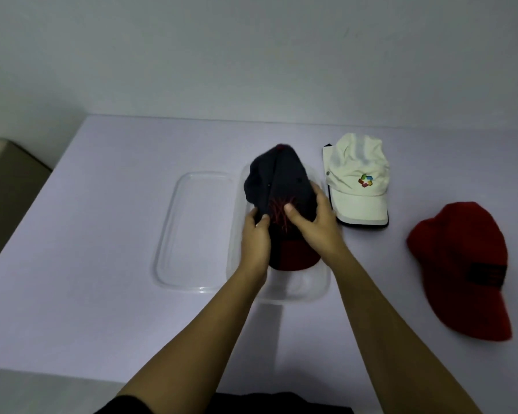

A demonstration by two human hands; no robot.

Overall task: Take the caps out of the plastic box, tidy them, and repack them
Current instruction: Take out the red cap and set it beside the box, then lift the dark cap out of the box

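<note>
Both my hands are on the dark cap point(281, 186). Left hand point(255, 234): fingers curled, thumb and fingertips pinching the cap's front panel near the red stitching. Right hand point(314, 222): thumb pressed down on the same panel, other fingers wrapped round the right side of the crown. So both are clamped on fabric.

The dark cap has a red brim point(295, 255) pointing toward me. Crown is crumpled and folded up, tilted away. It sits over the clear plastic box point(317, 289); can't tell if it touches the bottom or is held just above it.

The box's lid point(192, 231), clear, lies flat on the table point(87, 234) just left of the box.

White cap point(356, 177), colourful logo on the front, lies just right of the box, brim toward me.

Red cap point(458, 264) is further right, well apart from the box, near the table's right side, slightly blurred.
</note>
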